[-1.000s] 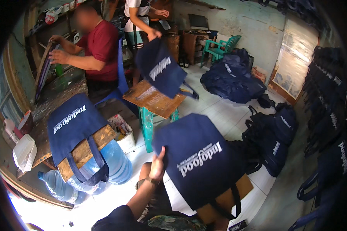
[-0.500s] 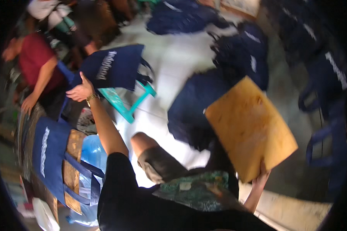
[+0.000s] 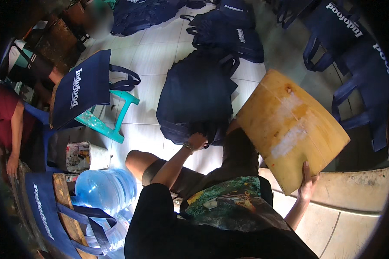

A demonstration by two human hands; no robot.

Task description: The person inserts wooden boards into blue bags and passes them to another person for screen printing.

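1. The right hand (image 3: 309, 183) is gripping a yellow board (image 3: 293, 129) at its near edge, the thumb lying on its face.
2. The board is showing a stiff, roughly rectangular shape, with brown stains and scuffed whitish patches.
3. The left hand (image 3: 197, 141) is resting, fingers bent, against the near edge of a navy bag pile (image 3: 194, 97); whether it is pinching fabric, I cannot tell.
4. That soft, creased pile is lying on glossy floor tiles (image 3: 149, 64), which are showing between it and the green stool (image 3: 122, 118).
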